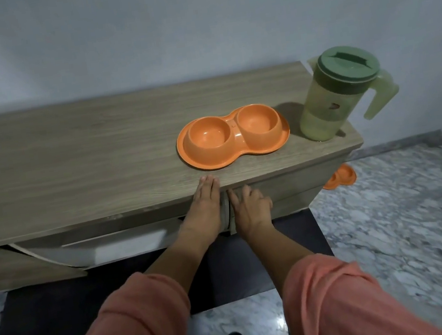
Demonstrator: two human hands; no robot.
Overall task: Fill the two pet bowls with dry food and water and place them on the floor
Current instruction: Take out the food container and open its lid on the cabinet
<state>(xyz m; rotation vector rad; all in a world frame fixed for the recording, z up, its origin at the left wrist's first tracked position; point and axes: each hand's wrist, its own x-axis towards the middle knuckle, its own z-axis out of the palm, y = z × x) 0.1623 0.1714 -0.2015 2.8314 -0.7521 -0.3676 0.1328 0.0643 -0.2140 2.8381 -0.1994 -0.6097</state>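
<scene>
On top of the wooden cabinet [68, 150], toward its right end, sits the orange double pet bowl [234, 136], both cups empty and dry as far as we can see. Just right of it, apart from it, stands the green pitcher [338, 95], lid on, handle turned out over the cabinet's corner. We take that placing as deliberate: bowl and water set side by side at working height, so filling happens before anything goes down to the floor [393, 213].

Both hands are low, at the cabinet's front edge. Our left hand [204, 201] lies flat, fingers together, tips reaching onto the top edge. Our right hand [248, 206] is loosely curled against the front panel beside the seam between the doors. Neither holds anything. Left of the hands a door [22, 268] hangs open, showing a pale interior.

We judge the hands are at the doors because dry food is not on the top; it may be stored inside. No food container is visible to us.

A second orange piece [340, 176] shows on the floor past the cabinet's right end, mostly hidden; we cannot tell what it is.

Task barely begun: no food, no water poured, bowl not yet down.
</scene>
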